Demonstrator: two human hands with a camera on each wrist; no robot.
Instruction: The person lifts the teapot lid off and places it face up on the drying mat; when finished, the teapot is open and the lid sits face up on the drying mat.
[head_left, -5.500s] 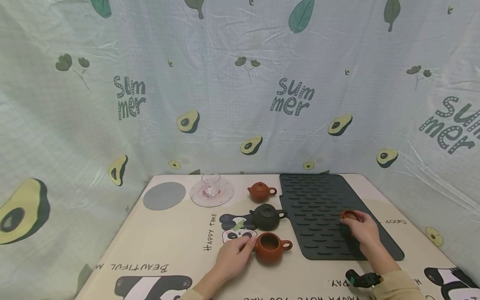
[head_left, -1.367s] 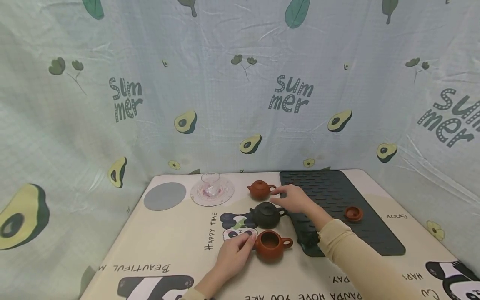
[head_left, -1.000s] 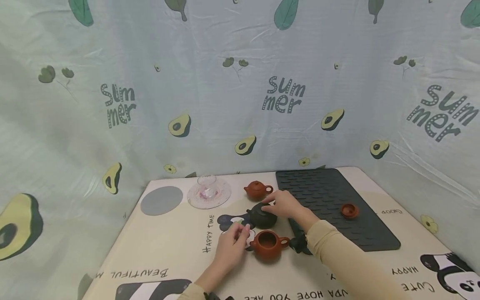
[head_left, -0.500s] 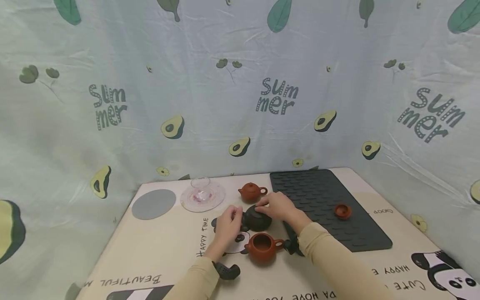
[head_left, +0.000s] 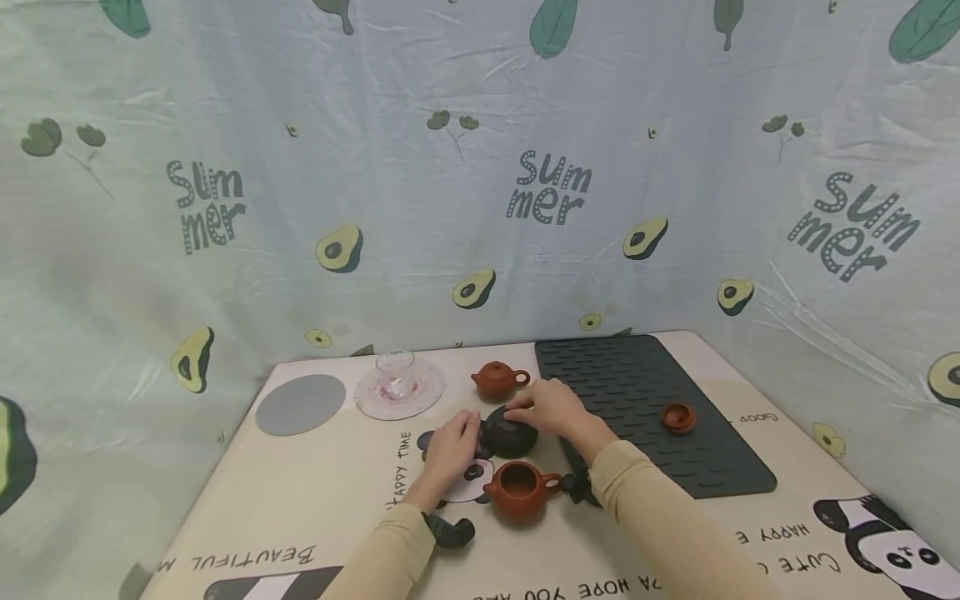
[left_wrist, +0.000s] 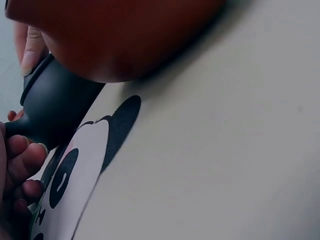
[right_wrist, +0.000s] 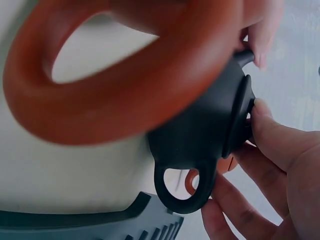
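A black teapot [head_left: 510, 439] stands on the table in the head view with its lid [right_wrist: 242, 116] on. My left hand [head_left: 452, 450] pinches the pot's spout, which shows between the fingers in the left wrist view. From above, my right hand [head_left: 553, 408] holds the lid by its top, thumb on one side and fingers on the other; the knob is mostly hidden. In front of it sits a lidless reddish-brown teapot [head_left: 521, 497], its handle [right_wrist: 115, 112] large in the right wrist view. That pot's lid [head_left: 678, 417] lies apart on the dark ribbed mat [head_left: 660, 467].
Behind the black pot stands a smaller reddish-brown teapot [head_left: 497, 381] with its lid on. A clear glass cup [head_left: 396, 372] stands on a patterned round plate [head_left: 367, 408]. A grey oval mat [head_left: 300, 404] lies at the far left. Curtains enclose the table.
My right hand has left the reddish-brown lid on the dark mat and moved left to the black teapot's lid. My left hand has moved from the lidless teapot to the black teapot's spout.
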